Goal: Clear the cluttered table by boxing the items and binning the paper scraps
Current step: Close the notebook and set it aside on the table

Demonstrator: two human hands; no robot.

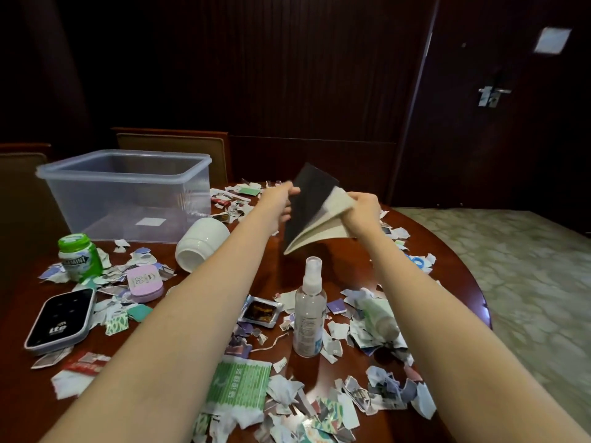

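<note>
Above the table's middle I hold a black-covered notebook (308, 206), half open, with cream pages showing. My left hand (285, 199) grips the black cover's left edge; my right hand (363, 209) pinches the cream pages on the right. The clear plastic box (128, 193) stands at the back left, with only a white label inside. Torn paper scraps (367, 391) lie all over the dark wooden table (454, 282). No bin is in view.
On the table lie a white cup (200, 243) on its side, a green gum jar (80, 255), a pink tin (144, 282), a black lte device (60, 318), a clear spray bottle (309, 305), a foil sachet (260, 311), a green wipes pack (236, 383) and a tube (379, 316). Chairs stand behind the box.
</note>
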